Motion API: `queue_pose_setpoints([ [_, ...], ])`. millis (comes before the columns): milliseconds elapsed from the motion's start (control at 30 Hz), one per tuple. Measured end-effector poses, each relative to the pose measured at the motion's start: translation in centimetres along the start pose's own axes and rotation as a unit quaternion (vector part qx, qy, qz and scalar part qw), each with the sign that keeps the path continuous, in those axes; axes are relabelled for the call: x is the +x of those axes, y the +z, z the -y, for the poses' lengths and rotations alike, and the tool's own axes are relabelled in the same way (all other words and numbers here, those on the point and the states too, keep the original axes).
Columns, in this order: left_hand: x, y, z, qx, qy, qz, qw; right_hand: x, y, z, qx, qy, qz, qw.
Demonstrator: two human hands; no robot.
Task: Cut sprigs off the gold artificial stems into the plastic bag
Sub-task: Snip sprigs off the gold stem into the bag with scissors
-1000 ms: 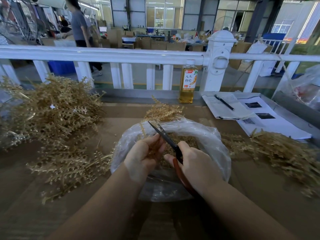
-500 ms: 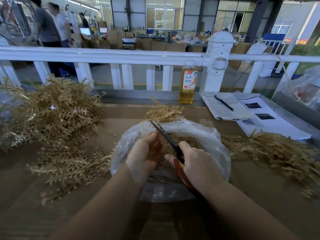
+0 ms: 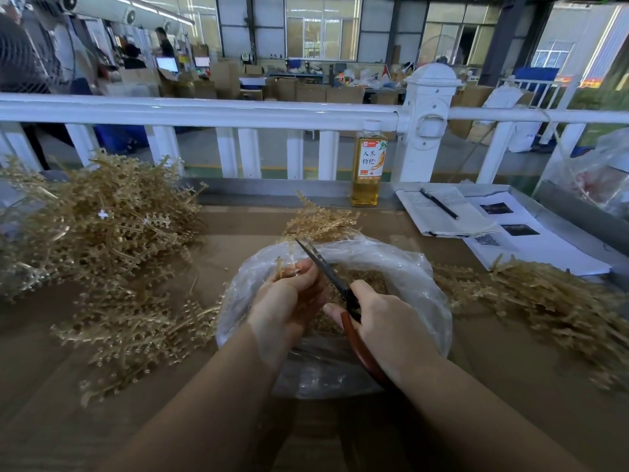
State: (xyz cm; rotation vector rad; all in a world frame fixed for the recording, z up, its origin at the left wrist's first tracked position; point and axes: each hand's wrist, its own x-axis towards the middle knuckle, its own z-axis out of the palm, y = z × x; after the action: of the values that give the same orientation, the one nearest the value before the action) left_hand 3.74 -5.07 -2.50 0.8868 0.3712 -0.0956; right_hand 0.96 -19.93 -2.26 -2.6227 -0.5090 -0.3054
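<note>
Your left hand point(image 3: 284, 303) hovers over the open plastic bag point(image 3: 422, 287) at the middle of the counter point(image 3: 510, 362), its fingers point(image 3: 303, 272) curled and pinching a short gold stem point(image 3: 279, 265). Your right hand point(image 3: 388, 323) grips the red-handled scissors point(image 3: 332, 279), fingers wrapped round the handles; the blades point far-left, their tips just beside the stem, and look nearly closed. Cut gold sprigs point(image 3: 367, 279) lie inside the bag. A large heap of gold stems point(image 3: 98, 229) lies at the left, another pile point(image 3: 544, 298) at the right. A bottle point(image 3: 368, 165) stands at the far edge.
</note>
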Motion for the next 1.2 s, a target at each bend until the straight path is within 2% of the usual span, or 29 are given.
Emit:
queue_pose_setpoints([
  [400,-0.1,0.1,0.1,-0.035,-0.036,0.049,0.998,0.2,-0.3,1.3,0.013,-0.009,-0.015,1.0],
  [867,0.3,0.0,0.1,-0.03,-0.048,0.036,0.998,0.6,0.0,1.2,-0.012,0.0,-0.018,1.0],
  [1200,0.3,0.0,0.6,-0.004,-0.005,-0.008,1.0,0.5,0.0,0.4,-0.01,0.027,0.006,1.0],
])
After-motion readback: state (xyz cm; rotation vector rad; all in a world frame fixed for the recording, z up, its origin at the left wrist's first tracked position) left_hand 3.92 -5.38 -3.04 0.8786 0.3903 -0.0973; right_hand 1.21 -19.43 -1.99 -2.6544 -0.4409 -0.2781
